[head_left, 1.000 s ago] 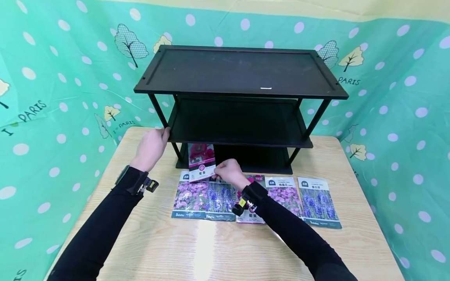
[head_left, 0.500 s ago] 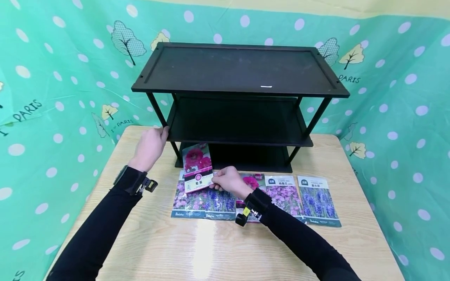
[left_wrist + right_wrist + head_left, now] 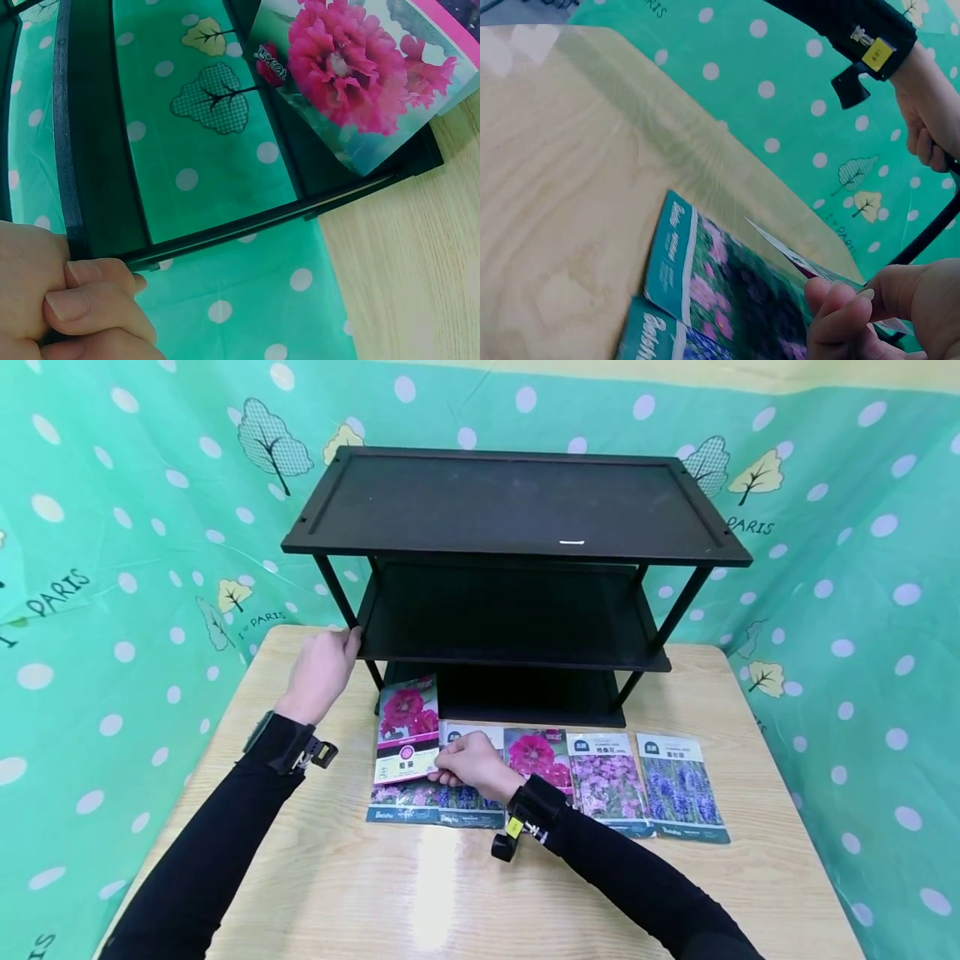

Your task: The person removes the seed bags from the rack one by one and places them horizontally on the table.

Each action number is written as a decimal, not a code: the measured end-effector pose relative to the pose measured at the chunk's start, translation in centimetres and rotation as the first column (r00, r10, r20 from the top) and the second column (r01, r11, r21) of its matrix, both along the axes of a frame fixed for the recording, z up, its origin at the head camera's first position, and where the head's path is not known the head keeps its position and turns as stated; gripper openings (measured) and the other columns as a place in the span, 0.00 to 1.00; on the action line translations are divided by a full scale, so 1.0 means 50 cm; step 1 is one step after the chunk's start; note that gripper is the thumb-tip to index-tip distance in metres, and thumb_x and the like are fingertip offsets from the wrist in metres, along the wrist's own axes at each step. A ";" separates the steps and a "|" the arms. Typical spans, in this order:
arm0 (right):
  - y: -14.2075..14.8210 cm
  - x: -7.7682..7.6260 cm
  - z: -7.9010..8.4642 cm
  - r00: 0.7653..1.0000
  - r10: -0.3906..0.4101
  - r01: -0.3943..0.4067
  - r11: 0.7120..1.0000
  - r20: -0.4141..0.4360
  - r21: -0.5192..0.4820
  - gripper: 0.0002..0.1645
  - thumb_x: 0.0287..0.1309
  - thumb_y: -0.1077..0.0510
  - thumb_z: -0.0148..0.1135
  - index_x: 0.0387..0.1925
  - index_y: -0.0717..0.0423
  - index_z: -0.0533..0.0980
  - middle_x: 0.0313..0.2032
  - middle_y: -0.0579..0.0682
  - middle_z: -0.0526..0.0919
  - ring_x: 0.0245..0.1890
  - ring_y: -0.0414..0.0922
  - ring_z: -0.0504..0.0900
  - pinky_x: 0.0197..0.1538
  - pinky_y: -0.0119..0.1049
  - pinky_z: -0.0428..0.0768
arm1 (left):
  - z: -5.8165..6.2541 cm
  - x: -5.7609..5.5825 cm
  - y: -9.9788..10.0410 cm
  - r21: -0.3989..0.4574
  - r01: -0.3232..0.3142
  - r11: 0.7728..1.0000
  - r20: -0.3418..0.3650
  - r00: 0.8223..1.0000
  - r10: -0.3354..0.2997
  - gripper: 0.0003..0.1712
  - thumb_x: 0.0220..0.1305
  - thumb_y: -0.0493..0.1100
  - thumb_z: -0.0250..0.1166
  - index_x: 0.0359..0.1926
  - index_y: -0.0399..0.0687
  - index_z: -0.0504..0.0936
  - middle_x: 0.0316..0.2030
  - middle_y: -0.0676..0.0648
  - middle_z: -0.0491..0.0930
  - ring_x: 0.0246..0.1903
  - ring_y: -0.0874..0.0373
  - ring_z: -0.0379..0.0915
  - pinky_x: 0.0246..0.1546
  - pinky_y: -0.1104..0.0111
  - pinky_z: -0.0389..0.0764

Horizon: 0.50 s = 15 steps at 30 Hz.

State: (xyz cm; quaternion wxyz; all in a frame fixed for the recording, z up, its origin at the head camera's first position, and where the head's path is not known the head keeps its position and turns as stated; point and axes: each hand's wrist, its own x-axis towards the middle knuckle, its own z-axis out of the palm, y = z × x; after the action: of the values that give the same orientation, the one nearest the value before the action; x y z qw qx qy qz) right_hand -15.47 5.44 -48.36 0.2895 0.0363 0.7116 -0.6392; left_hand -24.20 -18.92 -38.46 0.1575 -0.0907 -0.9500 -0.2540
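Observation:
My right hand (image 3: 476, 766) pinches the lower right corner of a seed packet with dark pink flowers (image 3: 408, 718). That packet is tilted up at the left front of the shelf rack, over a packet with light pink flowers (image 3: 405, 806) on the table. In the right wrist view the pinched packet (image 3: 795, 259) appears nearly edge-on between thumb and fingers. My left hand (image 3: 322, 672) grips the black shelf rack (image 3: 517, 510) at the left end of its middle tier; curled fingers (image 3: 97, 304) show in the left wrist view.
Along the rack's front lie a purple-flower packet (image 3: 472, 818), partly covered by my right hand, another dark pink packet (image 3: 536, 752), a second light pink packet (image 3: 611, 781) and a second purple packet (image 3: 682, 793). The wooden table (image 3: 337, 877) meets a green dotted cloth (image 3: 135, 610).
My right hand has drawn the dark pink packet left and toward me, out from under the middle tier and over the leftmost packet. My left hand keeps its hold on the rack.

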 end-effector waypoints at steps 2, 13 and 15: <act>0.000 0.006 0.001 1.000 0.000 0.000 1.000 0.019 -0.024 0.07 0.63 0.69 0.60 0.36 0.70 0.83 0.31 0.62 0.89 0.20 0.36 0.81 0.25 0.24 0.79 | 0.001 0.001 -0.001 -0.001 0.000 1.000 0.002 1.000 0.000 0.31 0.83 0.46 0.46 0.16 0.45 0.67 0.12 0.51 0.58 0.10 0.55 0.58 0.12 0.64 0.61; -0.045 0.022 -0.007 0.994 0.050 -0.037 0.990 0.101 -0.133 0.05 0.61 0.70 0.61 0.34 0.70 0.82 0.30 0.61 0.89 0.18 0.35 0.80 0.25 0.23 0.79 | 0.000 0.002 -0.003 -0.007 0.007 1.000 0.006 1.000 -0.007 0.31 0.83 0.45 0.46 0.16 0.44 0.67 0.12 0.51 0.58 0.10 0.55 0.58 0.12 0.64 0.62; -0.060 0.025 -0.012 0.992 0.057 -0.040 0.988 0.115 -0.147 0.06 0.61 0.71 0.61 0.34 0.71 0.82 0.30 0.62 0.89 0.18 0.35 0.80 0.24 0.23 0.80 | 0.000 0.004 -0.002 -0.001 0.005 1.000 0.022 1.000 -0.005 0.31 0.83 0.45 0.46 0.16 0.44 0.68 0.12 0.51 0.57 0.10 0.55 0.57 0.12 0.65 0.61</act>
State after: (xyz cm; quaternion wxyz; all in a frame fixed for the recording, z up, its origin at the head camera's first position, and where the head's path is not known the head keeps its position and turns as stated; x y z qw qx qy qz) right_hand -14.23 2.44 -48.97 0.3486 0.0359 0.6456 -0.6785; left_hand -24.02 -19.04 -38.49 0.1466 -0.0901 -0.9515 -0.2550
